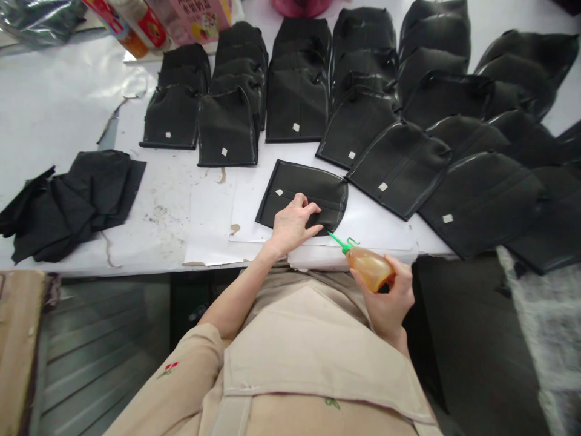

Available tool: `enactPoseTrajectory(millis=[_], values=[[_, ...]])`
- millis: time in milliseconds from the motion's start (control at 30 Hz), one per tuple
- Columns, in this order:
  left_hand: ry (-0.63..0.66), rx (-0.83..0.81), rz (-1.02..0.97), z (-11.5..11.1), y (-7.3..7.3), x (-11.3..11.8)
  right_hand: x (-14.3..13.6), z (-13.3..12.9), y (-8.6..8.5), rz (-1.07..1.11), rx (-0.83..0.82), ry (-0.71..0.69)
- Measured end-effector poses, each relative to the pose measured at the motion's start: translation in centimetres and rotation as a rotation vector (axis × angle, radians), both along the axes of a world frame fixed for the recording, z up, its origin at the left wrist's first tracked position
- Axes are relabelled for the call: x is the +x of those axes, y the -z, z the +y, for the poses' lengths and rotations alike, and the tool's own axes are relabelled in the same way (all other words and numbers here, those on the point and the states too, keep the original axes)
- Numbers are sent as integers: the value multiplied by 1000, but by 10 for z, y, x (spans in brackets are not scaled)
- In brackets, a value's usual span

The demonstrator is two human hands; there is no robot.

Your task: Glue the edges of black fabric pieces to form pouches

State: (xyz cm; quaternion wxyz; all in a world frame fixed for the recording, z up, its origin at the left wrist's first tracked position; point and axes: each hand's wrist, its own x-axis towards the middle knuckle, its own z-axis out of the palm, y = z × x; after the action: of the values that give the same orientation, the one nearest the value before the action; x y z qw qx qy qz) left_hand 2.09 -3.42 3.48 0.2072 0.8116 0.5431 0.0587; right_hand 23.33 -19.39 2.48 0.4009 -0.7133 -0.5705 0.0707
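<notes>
A black leather-like panel point(313, 189) with a rounded end and a small pale sticker lies flat on white sheets in front of me. My left hand point(293, 227) presses down on it with bent fingers, the thumb stretched along its near edge. In my right hand point(393, 293) is a squeeze bottle point(368, 266) of amber liquid, tilted to the left. Its thin green nozzle point(338, 240) points at the panel's near rounded edge, close to my left thumb. The tip seems to touch that edge.
Rows of similar black panels point(297, 91) overlap along the back and right of the table. A pile of thin black cloth pieces point(72, 200) lies at the left. Bottles point(140, 24) and a pink box point(202, 18) stand at the back left. White paper point(385, 227) lies underneath.
</notes>
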Motion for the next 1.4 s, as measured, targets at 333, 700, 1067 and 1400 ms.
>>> enactPoseTrajectory(millis=[333,700,1067,1400], values=[[-23,36,38,-7,-2,8,-2,-2,7,81,-25,39],[-21,-9,-46,-2,0,3,-6,-2,5,84,-38,50],[-66,-38,-157,2,4,0,-20,1,5,104,-22,-40],[-216,-74,-493,0,-1,-28,-29,8,1,95,-22,-79]])
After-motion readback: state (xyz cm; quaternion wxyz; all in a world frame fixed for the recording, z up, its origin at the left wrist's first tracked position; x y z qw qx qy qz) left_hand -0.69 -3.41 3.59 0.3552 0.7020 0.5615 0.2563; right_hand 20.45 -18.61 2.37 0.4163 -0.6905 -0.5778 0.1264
